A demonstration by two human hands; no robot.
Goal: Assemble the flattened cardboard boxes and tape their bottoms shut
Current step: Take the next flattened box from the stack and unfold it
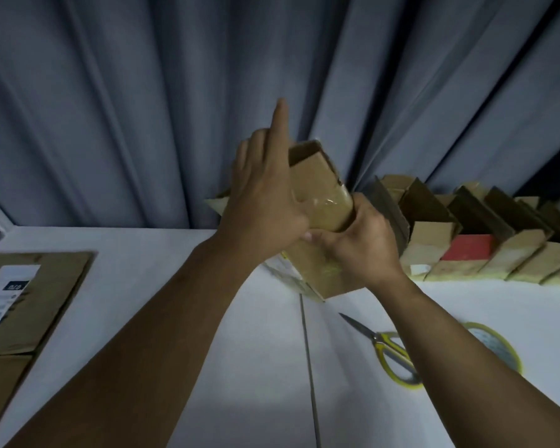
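At frame centre, 1 small cardboard box [311, 176] is held above the white table [207, 350], with clear tape [332, 202] already shining across its folded flaps. The left hand [265, 202] lies flat against its side, index finger straight up. The right hand [359, 247] clasps its lower edge. This box looks nearly sealed. A row of assembled boxes [466, 240] stands at 3 o'clock. Flattened cardboard [29, 302] waits at 9 o'clock, so work likely remains. The scissors [385, 347] and tape roll [498, 347] lie at 5 o'clock.
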